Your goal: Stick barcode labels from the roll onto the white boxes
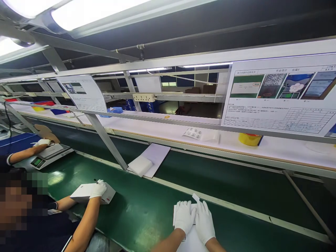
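Observation:
Both my hands wear white gloves, low in the view, right of centre. My left hand (183, 216) lies flat with its fingers extended on a white box (193, 239) at the front edge of the green bench. Just beside it, my right hand (204, 221) rests on the box's right side, fingers stretched forward. A small white slip (195, 197) sticks out beyond the fingertips of my right hand; whether it is held cannot be made out. The hands cover much of the box's far part.
At the left, a person's gloved hand (98, 189) holds a marker over a white box (83, 190). Farther back stands a scale (49, 155). White sheets (154, 157) lie beyond the rail. The shelf bears a label sheet (193, 133) and yellow tape (249, 139).

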Demonstrator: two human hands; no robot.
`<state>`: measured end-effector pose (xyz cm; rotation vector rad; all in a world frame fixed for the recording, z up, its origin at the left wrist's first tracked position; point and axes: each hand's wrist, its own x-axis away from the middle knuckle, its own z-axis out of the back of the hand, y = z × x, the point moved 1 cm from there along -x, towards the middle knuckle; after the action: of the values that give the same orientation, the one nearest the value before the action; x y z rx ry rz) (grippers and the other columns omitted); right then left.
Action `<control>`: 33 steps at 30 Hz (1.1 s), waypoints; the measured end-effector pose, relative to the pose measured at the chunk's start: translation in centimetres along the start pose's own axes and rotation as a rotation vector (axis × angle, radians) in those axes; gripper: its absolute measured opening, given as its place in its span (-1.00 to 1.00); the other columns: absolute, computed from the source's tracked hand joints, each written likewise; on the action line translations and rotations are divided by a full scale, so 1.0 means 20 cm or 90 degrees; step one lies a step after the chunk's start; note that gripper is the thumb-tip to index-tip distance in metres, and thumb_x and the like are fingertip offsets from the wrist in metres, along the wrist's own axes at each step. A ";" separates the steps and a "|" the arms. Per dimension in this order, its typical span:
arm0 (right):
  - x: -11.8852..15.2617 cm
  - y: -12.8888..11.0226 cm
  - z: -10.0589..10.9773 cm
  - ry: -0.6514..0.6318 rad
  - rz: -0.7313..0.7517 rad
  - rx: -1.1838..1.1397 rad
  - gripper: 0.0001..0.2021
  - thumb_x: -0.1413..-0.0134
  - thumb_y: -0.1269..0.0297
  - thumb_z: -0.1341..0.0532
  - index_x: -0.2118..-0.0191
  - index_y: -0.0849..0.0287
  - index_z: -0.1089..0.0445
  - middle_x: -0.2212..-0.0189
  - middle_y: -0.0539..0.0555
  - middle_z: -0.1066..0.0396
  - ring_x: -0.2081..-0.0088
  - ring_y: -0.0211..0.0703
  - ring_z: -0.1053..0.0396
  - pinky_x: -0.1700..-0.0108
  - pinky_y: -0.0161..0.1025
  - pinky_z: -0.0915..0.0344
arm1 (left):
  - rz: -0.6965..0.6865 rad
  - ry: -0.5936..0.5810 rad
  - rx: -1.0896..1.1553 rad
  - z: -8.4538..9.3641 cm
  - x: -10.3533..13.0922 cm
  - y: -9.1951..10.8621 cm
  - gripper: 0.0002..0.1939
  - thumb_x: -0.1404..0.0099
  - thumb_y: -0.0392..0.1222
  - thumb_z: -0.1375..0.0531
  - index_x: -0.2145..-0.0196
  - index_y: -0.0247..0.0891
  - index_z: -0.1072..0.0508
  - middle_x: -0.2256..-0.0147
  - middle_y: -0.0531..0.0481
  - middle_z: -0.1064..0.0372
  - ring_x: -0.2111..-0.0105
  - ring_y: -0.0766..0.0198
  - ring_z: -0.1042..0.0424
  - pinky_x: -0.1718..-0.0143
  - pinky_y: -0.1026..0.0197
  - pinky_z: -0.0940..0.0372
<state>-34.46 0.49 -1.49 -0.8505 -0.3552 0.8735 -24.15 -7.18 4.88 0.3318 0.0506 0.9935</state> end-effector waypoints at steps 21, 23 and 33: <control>0.00 0.00 0.07 -0.079 0.031 0.085 -0.33 -0.41 -0.10 0.22 -0.41 0.08 -0.22 -0.41 0.16 -0.12 -0.41 0.28 -0.06 -0.34 0.39 -0.16 | 0.014 -0.046 0.091 0.02 0.00 0.03 -0.32 -0.39 0.06 -0.01 -0.29 -0.42 -0.40 -0.18 -0.38 -0.37 -0.25 -0.21 -0.24 -0.45 -0.21 0.20; -0.01 0.01 0.08 -0.082 0.071 0.117 -0.32 -0.39 -0.01 0.26 -0.42 0.14 -0.19 -0.37 0.18 -0.18 -0.43 0.22 -0.03 -0.37 0.33 -0.15 | 0.028 -0.036 0.175 0.04 0.02 0.00 -0.33 -0.33 0.03 -0.09 -0.30 -0.34 -0.40 -0.21 -0.29 -0.37 -0.27 -0.13 -0.24 -0.47 -0.16 0.22; -0.04 0.05 0.12 -0.142 0.075 0.168 -0.30 -0.32 -0.19 0.01 -0.46 -0.05 -0.07 -0.30 0.20 -0.30 -0.29 0.46 -0.24 -0.15 0.56 -0.32 | 0.275 0.041 0.375 0.17 0.42 -0.71 -0.30 -0.38 0.10 -0.06 -0.31 -0.40 -0.37 -0.30 -0.26 -0.30 -0.33 -0.01 -0.24 -0.44 -0.02 -0.02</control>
<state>-36.87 1.47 -0.59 -0.5355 -0.3769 1.1019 -7.34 -8.15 4.71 0.8762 0.3462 1.4105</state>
